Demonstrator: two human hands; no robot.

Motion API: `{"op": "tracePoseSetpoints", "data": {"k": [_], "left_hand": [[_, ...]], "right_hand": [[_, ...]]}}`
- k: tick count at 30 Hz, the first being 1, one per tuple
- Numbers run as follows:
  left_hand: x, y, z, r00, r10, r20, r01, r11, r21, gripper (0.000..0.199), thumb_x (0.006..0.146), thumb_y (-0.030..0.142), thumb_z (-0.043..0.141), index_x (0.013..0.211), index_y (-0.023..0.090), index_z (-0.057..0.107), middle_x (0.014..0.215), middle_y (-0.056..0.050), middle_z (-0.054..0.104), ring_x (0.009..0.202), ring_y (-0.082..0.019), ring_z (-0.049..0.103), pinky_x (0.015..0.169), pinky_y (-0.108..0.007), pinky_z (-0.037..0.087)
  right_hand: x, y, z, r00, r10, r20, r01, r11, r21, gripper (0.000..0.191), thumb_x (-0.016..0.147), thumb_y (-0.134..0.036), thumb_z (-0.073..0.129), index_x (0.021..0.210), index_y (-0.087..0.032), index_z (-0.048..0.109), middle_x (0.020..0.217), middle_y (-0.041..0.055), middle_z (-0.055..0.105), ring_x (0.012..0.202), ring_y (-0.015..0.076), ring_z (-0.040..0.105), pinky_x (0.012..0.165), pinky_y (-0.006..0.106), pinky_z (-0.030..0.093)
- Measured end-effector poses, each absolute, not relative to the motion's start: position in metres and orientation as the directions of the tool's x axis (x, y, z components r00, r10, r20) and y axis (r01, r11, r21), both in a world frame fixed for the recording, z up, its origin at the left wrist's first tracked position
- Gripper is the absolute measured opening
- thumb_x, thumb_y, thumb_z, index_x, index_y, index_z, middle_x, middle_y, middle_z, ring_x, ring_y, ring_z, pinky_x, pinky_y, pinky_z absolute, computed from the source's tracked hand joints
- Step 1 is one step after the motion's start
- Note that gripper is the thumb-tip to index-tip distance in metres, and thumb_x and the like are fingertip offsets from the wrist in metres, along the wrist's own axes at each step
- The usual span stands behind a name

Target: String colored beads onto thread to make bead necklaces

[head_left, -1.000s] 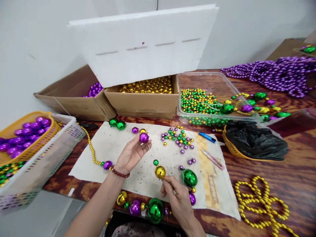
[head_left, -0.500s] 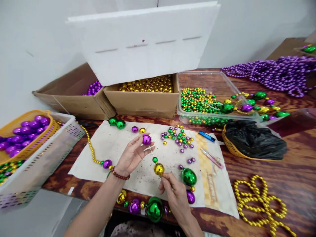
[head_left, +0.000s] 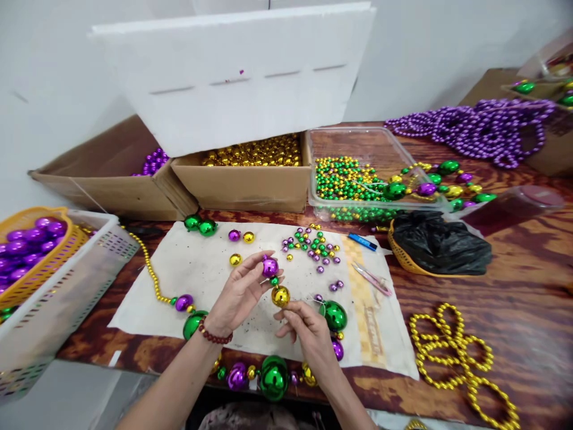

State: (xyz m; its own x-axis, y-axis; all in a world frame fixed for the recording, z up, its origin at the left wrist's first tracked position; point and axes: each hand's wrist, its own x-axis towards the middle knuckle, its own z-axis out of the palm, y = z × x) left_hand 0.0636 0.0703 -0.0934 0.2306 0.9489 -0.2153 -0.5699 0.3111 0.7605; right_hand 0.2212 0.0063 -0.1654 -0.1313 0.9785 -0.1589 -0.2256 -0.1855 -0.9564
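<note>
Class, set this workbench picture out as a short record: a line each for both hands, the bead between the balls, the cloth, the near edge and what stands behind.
Left hand: holds a purple ball
Right hand: fingertips pinched at the lower edge of a gold ball
Between the balls: a small green bead
On the cloth: pink-handled snips, a blue object, scattered small beads
Near edge: a row including a large green ball
Behind: a cardboard box of gold beads

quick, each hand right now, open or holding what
Left hand: holding a purple ball.
Right hand: closed, pinching at a gold ball's lower end.
</note>
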Motion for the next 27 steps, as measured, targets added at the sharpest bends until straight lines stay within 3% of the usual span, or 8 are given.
{"op": "tracePoseSetpoints", "data": {"k": [3, 7, 11, 13, 16, 21, 23, 27], "left_hand": [[0.063, 0.071, -0.091, 0.275, 0.94, -0.203, -0.501, 0.32, 0.804, 0.027, 0.087, 0.026, 0.071, 0.113, 0.019, 0.072, 0.109, -0.009, 0.072, 0.105, -0.022, 0.068, 0.1, -0.037, 0.049], [0.062, 0.09, -0.091, 0.371, 0.91, -0.187, -0.382, 0.333, 0.862, 0.041, 0.089, 0.048, 0.064, 0.118, 0.019, 0.071, 0.115, -0.013, 0.07, 0.106, -0.026, 0.066, 0.1, -0.042, 0.047], [0.069, 0.128, -0.117, 0.286, 0.958, -0.017, 0.133, -0.022, 0.991, 0.028, 0.089, 0.042, 0.063, 0.106, 0.021, 0.074, 0.106, -0.01, 0.07, 0.098, -0.026, 0.062, 0.095, -0.041, 0.045], [0.076, 0.143, -0.136, 0.361, 0.927, 0.1, 0.434, -0.262, 0.862, 0.016, 0.087, 0.029, 0.064, 0.098, 0.022, 0.074, 0.103, -0.01, 0.068, 0.1, -0.027, 0.058, 0.096, -0.041, 0.041], [0.087, 0.155, -0.161, 0.468, 0.876, 0.116, 0.622, -0.42, 0.66, 0.013, 0.086, 0.016, 0.058, 0.088, 0.022, 0.07, 0.097, -0.009, 0.065, 0.099, -0.028, 0.053, 0.097, -0.042, 0.037], [0.094, 0.157, -0.164, 0.484, 0.867, 0.123, 0.621, -0.439, 0.65, 0.013, 0.087, 0.016, 0.056, 0.085, 0.021, 0.068, 0.092, -0.009, 0.062, 0.095, -0.026, 0.053, 0.093, -0.04, 0.038], [0.089, 0.154, -0.153, 0.456, 0.878, 0.144, 0.544, -0.403, 0.736, 0.011, 0.087, 0.019, 0.059, 0.091, 0.022, 0.07, 0.094, -0.007, 0.063, 0.091, -0.024, 0.055, 0.089, -0.037, 0.041], [0.069, 0.14, -0.121, 0.23, 0.973, 0.014, 0.02, -0.019, 1.0, 0.018, 0.079, 0.025, 0.074, 0.095, 0.019, 0.07, 0.09, -0.004, 0.067, 0.078, -0.017, 0.06, 0.074, -0.028, 0.046]], "right_hand": [[0.221, 0.008, -0.169, -0.057, 0.976, -0.211, -0.247, -0.218, -0.944, 0.033, 0.085, -0.049, 0.068, 0.082, -0.017, 0.07, 0.078, 0.0067, 0.075, 0.054, 0.0167, 0.069, 0.043, 0.021, 0.04], [0.222, 0.011, -0.167, -0.031, 0.976, -0.214, -0.274, -0.214, -0.937, 0.029, 0.082, -0.045, 0.07, 0.076, -0.016, 0.07, 0.069, 0.0049, 0.073, 0.051, 0.0146, 0.066, 0.043, 0.02, 0.038], [0.226, 0.013, -0.163, -0.034, 0.98, -0.197, -0.286, -0.199, -0.937, 0.029, 0.083, -0.044, 0.068, 0.077, -0.016, 0.069, 0.069, 0.0036, 0.071, 0.05, 0.013, 0.064, 0.042, 0.019, 0.036], [0.226, 0.011, -0.163, -0.033, 0.983, -0.182, -0.272, -0.184, -0.945, 0.028, 0.085, -0.043, 0.067, 0.077, -0.016, 0.069, 0.069, 0.0033, 0.071, 0.051, 0.0129, 0.063, 0.043, 0.019, 0.035], [0.228, 0.008, -0.165, -0.031, 0.986, -0.162, -0.242, -0.165, -0.956, 0.027, 0.088, -0.041, 0.064, 0.078, -0.017, 0.07, 0.064, 0.0016, 0.069, 0.048, 0.012, 0.06, 0.044, 0.02, 0.035], [0.231, 0.004, -0.166, -0.013, 0.989, -0.148, -0.216, -0.148, -0.965, 0.03, 0.089, -0.046, 0.063, 0.078, -0.018, 0.068, 0.072, 0.0032, 0.071, 0.052, 0.0139, 0.062, 0.046, 0.022, 0.038], [0.233, 0.004, -0.167, -0.005, 0.99, -0.143, -0.205, -0.141, -0.968, 0.032, 0.09, -0.048, 0.062, 0.079, -0.018, 0.067, 0.073, 0.0039, 0.071, 0.051, 0.0137, 0.06, 0.045, 0.023, 0.038], [0.234, 0.003, -0.166, -0.008, 0.993, -0.116, -0.149, -0.116, -0.982, 0.035, 0.092, -0.049, 0.059, 0.079, -0.017, 0.066, 0.066, 0.0023, 0.067, 0.049, 0.0127, 0.056, 0.047, 0.023, 0.039]]}}
